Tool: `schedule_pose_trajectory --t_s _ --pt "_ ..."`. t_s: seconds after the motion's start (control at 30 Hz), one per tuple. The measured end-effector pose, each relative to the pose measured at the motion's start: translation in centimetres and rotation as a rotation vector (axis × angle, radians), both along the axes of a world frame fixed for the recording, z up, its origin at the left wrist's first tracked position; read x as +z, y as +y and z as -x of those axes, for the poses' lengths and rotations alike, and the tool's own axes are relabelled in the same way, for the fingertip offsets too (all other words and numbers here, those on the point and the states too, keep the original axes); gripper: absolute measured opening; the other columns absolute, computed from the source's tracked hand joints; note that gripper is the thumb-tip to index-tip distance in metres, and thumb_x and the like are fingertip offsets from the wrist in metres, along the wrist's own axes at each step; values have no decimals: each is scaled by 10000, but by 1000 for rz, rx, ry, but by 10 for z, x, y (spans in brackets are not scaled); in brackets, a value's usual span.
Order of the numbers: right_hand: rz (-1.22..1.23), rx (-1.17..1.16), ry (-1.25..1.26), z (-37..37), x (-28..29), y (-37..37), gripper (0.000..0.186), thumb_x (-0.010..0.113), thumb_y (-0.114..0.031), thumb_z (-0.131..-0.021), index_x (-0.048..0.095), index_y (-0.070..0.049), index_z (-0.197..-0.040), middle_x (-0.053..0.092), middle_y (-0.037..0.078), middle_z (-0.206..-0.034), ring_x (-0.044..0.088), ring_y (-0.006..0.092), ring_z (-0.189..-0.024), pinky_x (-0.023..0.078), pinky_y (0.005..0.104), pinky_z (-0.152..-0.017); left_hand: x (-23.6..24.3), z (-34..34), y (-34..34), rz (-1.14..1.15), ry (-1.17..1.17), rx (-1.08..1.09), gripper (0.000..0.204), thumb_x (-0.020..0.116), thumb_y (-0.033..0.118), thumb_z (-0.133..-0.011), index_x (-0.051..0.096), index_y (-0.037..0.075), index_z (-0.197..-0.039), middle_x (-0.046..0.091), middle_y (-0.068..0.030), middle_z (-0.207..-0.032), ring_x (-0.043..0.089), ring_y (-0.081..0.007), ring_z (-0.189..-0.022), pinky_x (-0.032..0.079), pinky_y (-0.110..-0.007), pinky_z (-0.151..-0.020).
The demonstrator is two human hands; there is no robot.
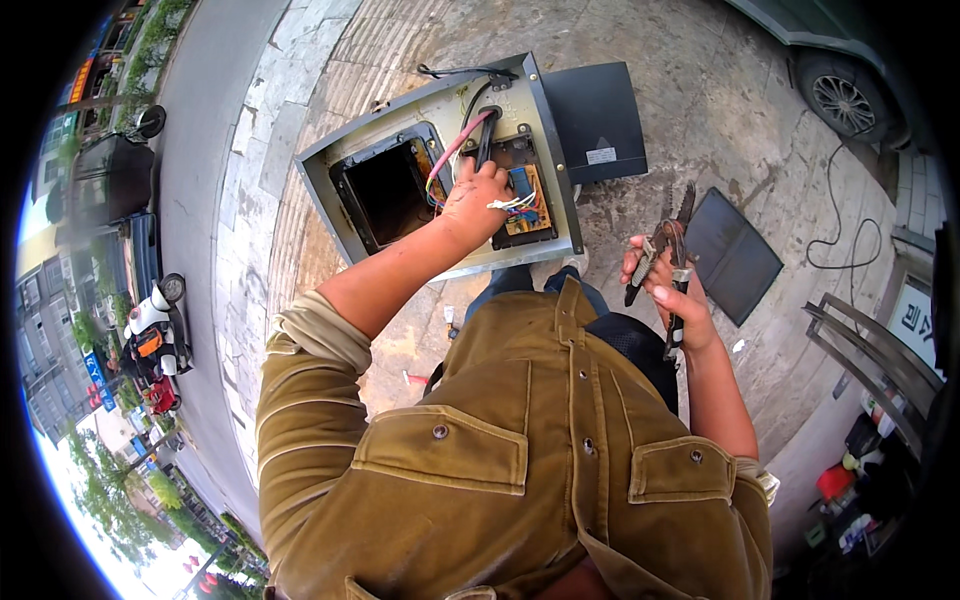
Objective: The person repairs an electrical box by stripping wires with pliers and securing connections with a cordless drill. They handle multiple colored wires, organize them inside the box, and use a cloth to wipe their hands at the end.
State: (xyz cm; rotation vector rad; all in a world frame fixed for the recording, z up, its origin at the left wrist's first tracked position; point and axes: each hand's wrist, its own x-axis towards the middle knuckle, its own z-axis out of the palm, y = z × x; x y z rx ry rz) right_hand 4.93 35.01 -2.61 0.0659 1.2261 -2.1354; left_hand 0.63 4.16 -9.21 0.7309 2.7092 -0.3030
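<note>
The open metal housing (pixel 440 170) lay on the pavement (pixel 700 110) straight ahead of the person, its long axis running from lower left to upper right. The left hand (pixel 475 200) was reached well into it, closed on a bundle of wires (pixel 515 203) just beside the circuit board (pixel 527 200) at the housing's right end. The right hand (pixel 675 295) was kept back and well apart from the housing, wrapped around pliers (pixel 668 250) with the jaws pointed up.
</note>
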Motion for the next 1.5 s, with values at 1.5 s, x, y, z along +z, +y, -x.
schedule_pose_trajectory --t_s 1.5 --pt "-5 -6 19 -36 6 9 695 693 -260 -700 429 15 -1281 535 107 -1051 516 208 -1007 382 332 -949 15 18 -34 -145 -82 51 214 685 129 -702 729 154 -910 632 -32 -876 613 -241 -934 438 -406 -844"
